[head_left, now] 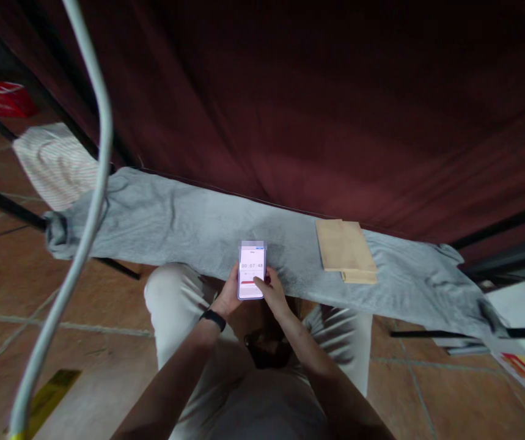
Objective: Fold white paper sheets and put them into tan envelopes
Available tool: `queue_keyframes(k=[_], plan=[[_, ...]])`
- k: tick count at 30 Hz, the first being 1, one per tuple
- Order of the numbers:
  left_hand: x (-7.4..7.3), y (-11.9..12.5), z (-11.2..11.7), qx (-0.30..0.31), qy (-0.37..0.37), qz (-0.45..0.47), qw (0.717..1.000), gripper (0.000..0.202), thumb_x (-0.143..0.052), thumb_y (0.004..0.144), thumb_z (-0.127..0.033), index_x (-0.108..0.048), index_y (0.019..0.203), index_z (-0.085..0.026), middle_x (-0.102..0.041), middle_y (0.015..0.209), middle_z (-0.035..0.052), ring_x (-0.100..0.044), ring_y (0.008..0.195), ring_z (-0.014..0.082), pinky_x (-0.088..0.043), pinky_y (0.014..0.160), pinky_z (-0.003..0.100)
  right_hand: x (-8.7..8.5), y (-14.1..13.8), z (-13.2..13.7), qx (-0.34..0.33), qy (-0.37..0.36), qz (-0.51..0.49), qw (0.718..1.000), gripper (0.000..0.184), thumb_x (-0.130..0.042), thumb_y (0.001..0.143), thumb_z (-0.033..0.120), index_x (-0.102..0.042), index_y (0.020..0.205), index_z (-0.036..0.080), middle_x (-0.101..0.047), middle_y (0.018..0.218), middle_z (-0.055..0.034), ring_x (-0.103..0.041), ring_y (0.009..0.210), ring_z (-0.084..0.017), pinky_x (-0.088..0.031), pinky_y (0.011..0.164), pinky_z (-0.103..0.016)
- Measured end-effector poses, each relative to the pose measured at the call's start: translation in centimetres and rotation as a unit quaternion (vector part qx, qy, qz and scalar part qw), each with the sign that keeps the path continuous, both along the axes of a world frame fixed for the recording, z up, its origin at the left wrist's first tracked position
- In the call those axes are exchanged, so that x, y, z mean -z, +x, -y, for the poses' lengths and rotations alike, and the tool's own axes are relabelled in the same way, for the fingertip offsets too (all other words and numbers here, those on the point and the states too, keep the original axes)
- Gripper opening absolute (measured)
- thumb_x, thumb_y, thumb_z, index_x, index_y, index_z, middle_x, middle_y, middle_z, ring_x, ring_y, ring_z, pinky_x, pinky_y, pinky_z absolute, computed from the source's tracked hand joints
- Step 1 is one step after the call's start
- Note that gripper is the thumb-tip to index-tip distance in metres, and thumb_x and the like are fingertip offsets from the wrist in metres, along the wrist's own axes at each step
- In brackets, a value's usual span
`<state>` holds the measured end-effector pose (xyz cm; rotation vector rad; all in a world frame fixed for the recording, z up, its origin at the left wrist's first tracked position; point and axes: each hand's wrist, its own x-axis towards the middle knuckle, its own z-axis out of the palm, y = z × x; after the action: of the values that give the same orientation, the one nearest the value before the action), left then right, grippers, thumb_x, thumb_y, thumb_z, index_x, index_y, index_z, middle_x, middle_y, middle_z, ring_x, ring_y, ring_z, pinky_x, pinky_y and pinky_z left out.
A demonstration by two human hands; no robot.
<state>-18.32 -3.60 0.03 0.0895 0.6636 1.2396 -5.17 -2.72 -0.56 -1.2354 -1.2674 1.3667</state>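
Observation:
A lit phone (pixel 252 272) is held upright over my lap, its screen showing a timer at 00:07:48 with a red bar below the digits. My left hand (pixel 231 291) wraps the phone's left edge; a dark band (pixel 213 318) circles that wrist. On the other side, my right hand (pixel 272 291) grips the right edge, its thumb lying over the lower part of the screen. Just beyond the phone stretches a narrow ledge covered with grey cloth (pixel 207 214). To the right on the cloth lie several stacked tan paper pieces (pixel 345 247), possibly envelopes or bags.
A dark red curtain (pixel 290 122) hangs behind the ledge. A pale thick cable or tube (pixel 105 122) runs down the left side. Striped cloth (pixel 58 162) and a red basket (pixel 3 98) are at the left. White papers (pixel 521 308) lie at the right, above a tiled floor (pixel 427 373).

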Motion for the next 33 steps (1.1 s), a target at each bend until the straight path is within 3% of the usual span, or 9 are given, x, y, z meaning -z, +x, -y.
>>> queue_keyframes(k=[4, 10, 16, 21, 26, 33], plan=[[0.1, -0.1, 0.1, 0.009, -0.003, -0.004, 1.000, 0.056, -0.041, 0.099, -0.048, -0.062, 0.129, -0.007, -0.076, 0.105, 0.0148, -0.073, 0.096, 0.0277, -0.055, 0.092, 0.040, 0.3, 0.0, 0.2, -0.015, 0.021, 0.015, 1.000, 0.042, -0.069, 0.074, 0.033, -0.061, 0.115, 0.022, -0.071, 0.105, -0.0043, -0.066, 0.090, -0.021, -0.052, 0.082, -0.032], [0.3, 0.0, 0.1, 0.000, 0.000, -0.008, 1.000, 0.052, -0.043, 0.099, -0.048, -0.064, 0.125, -0.010, -0.077, 0.101, 0.0123, -0.074, 0.089, 0.0257, -0.056, 0.088, 0.038, 0.5, -0.1, -1.4, 0.029, -0.006, 0.109, 0.994, 0.018, -0.060, 0.080, 0.040, -0.065, 0.086, 0.023, -0.070, 0.082, -0.0014, -0.064, 0.078, -0.021, -0.050, 0.076, -0.033], [-0.1, 0.1, 0.1, -0.004, -0.014, -0.021, 1.000, 0.045, -0.044, 0.099, -0.044, -0.068, 0.117, -0.009, -0.078, 0.089, 0.0098, -0.074, 0.076, 0.0226, -0.058, 0.082, 0.035, 0.0, 0.3, -1.8, 0.047, -0.053, 0.069, 0.995, 0.025, -0.056, 0.085, 0.045, -0.068, 0.093, 0.025, -0.074, 0.095, -0.0027, -0.067, 0.092, -0.022, -0.051, 0.084, -0.033], [-0.3, 0.1, 0.2, -0.005, -0.018, -0.041, 0.999, 0.046, -0.044, 0.099, -0.044, -0.069, 0.116, -0.009, -0.078, 0.087, 0.0104, -0.074, 0.074, 0.0230, -0.059, 0.078, 0.035, -0.2, 0.4, -0.9, -0.022, 0.000, 0.043, 0.999, 0.018, -0.064, 0.079, 0.038, -0.065, 0.091, 0.024, -0.072, 0.089, -0.0002, -0.066, 0.084, -0.021, -0.052, 0.078, -0.031], [-0.6, 0.2, 0.3, -0.007, -0.024, -0.052, 0.998, 0.048, -0.042, 0.099, -0.044, -0.067, 0.121, -0.009, -0.078, 0.090, 0.0118, -0.075, 0.083, 0.0255, -0.058, 0.082, 0.037, 0.2, -0.2, 0.0, -0.004, 0.044, 0.080, 0.996, 0.026, -0.070, 0.077, 0.032, -0.062, 0.099, 0.023, -0.070, 0.095, -0.0022, -0.066, 0.086, -0.022, -0.052, 0.079, -0.033], [-0.4, 0.3, 0.2, -0.012, -0.014, -0.046, 0.999, 0.046, -0.044, 0.099, -0.042, -0.066, 0.123, -0.010, -0.078, 0.098, 0.0118, -0.074, 0.090, 0.0252, -0.058, 0.086, 0.036, 0.8, -0.8, 0.2, 0.021, 0.064, 0.124, 0.990, 0.022, -0.068, 0.078, 0.028, -0.059, 0.096, 0.022, -0.068, 0.093, -0.0026, -0.065, 0.087, -0.022, -0.051, 0.080, -0.033]])
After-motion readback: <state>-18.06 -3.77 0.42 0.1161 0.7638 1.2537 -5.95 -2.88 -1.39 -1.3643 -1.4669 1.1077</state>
